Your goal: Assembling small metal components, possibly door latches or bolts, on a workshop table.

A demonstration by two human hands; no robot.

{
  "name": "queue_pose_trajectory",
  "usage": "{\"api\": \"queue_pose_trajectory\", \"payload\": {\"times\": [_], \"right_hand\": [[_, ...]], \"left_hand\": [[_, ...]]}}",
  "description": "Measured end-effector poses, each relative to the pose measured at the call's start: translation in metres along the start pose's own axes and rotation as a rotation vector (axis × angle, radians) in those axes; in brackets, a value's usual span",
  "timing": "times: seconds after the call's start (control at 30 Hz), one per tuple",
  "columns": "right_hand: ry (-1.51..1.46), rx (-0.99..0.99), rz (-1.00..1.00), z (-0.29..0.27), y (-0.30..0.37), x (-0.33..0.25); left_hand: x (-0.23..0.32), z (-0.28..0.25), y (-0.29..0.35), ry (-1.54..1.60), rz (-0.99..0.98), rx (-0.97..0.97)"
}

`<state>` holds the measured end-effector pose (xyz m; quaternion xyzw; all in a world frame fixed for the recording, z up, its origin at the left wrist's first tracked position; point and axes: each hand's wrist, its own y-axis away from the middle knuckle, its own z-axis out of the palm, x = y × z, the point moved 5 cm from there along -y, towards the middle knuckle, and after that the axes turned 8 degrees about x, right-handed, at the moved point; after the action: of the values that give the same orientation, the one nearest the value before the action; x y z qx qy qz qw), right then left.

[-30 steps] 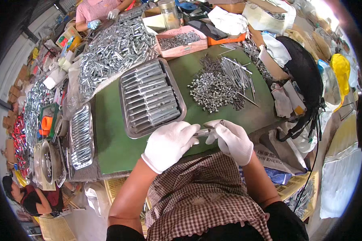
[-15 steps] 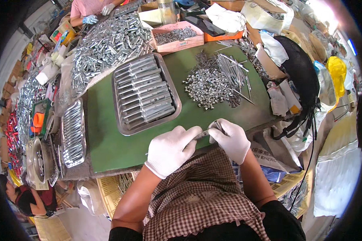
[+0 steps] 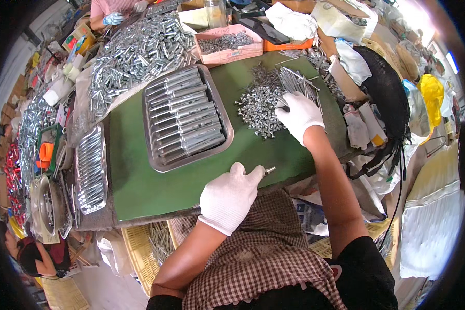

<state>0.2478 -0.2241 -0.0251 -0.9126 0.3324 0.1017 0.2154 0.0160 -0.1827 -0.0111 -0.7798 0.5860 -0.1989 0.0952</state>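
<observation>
My left hand (image 3: 230, 195), in a white glove, is closed around a slim metal rod. Its tip (image 3: 269, 170) sticks out past my thumb, over the front part of the green work mat (image 3: 134, 199). My right hand (image 3: 300, 116), also gloved, reaches to the right edge of a heap of small silvery metal pieces (image 3: 261, 109). Its fingers are bent together there; what they pinch, if anything, is hidden. Beyond that hand lie long thin metal pins (image 3: 299, 82). A steel tray (image 3: 229, 135) with a row of metal tubes stands left of the heap.
Far left, a large mound of metal tubes (image 3: 139, 62) borders the mat. A pink box (image 3: 230, 50) of small parts stands behind it. At left lies a smaller tray (image 3: 92, 173) of metal parts. A black mesh bag (image 3: 385, 98) hangs at right. Another person's gloved hand (image 3: 112, 19) shows at the back.
My right hand has left the rod and moved forward to the heap of small pieces. My left hand keeps the rod, slightly shifted to the right.
</observation>
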Motion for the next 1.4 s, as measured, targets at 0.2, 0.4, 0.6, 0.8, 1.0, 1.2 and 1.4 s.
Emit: {"api": "queue_pose_trajectory", "payload": {"times": [0.2, 0.4, 0.6, 0.8, 1.0, 1.2, 1.4], "right_hand": [[-0.387, 0.019, -0.04, -0.028, 0.054, -0.021], [-0.436, -0.14, -0.24, -0.028, 0.106, -0.052], [-0.439, -0.076, -0.171, -0.024, 0.102, -0.046], [-0.325, 0.132, -0.07, -0.018, 0.069, -0.026], [-0.143, 0.015, -0.032, -0.018, 0.067, -0.031], [-0.16, -0.011, -0.283, -0.022, 0.079, -0.026], [-0.276, -0.046, -0.282, -0.02, 0.089, -0.021]], "left_hand": [[-0.002, -0.001, 0.0, 0.008, -0.003, 0.01], [-0.001, -0.001, -0.003, 0.017, -0.006, -0.089], [-0.003, -0.002, -0.002, 0.064, -0.034, -0.082], [-0.001, -0.001, -0.003, 0.039, -0.036, -0.106], [-0.002, -0.001, -0.001, 0.067, -0.048, -0.048], [-0.001, -0.002, -0.002, 0.043, -0.037, -0.069], [-0.002, -0.002, -0.002, 0.053, -0.04, -0.086]]}}
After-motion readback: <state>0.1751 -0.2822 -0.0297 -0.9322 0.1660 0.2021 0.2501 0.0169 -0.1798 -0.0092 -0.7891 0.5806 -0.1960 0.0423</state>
